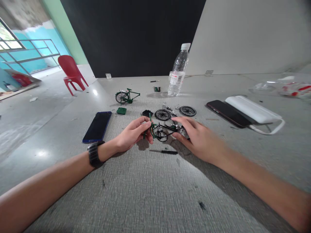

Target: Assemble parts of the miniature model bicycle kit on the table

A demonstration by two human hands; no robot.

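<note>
Frame: a small green-and-black model bicycle frame (161,131) is seen on the grey table (150,194), between the two hands — no wheels are fitted to it.
Handling: it is judged light, stiff and thin-tubed, easily bent or dropped (the tubes look slippery); it is best taken at the main tubes, not at the fine parts.
Left hand (132,134): the fingers are pinched on the frame's green front end, held upright.
Right hand (194,136): it is laid over the frame's rear end, fingers curled down — whether that end is truly gripped cannot be told.
Frame against grip: the frame is spanned from the left pinch across to the right palm, touching both.
Near: a small screwdriver (164,151) is lying just in front of the hands; two loose wheels (162,114) are lying just behind.
Farther out: a part-built green bicycle (126,96), a water bottle (178,71), a blue phone (97,127) at the left, a dark phone (228,113) and a white power bank (252,110) at the right.
</note>
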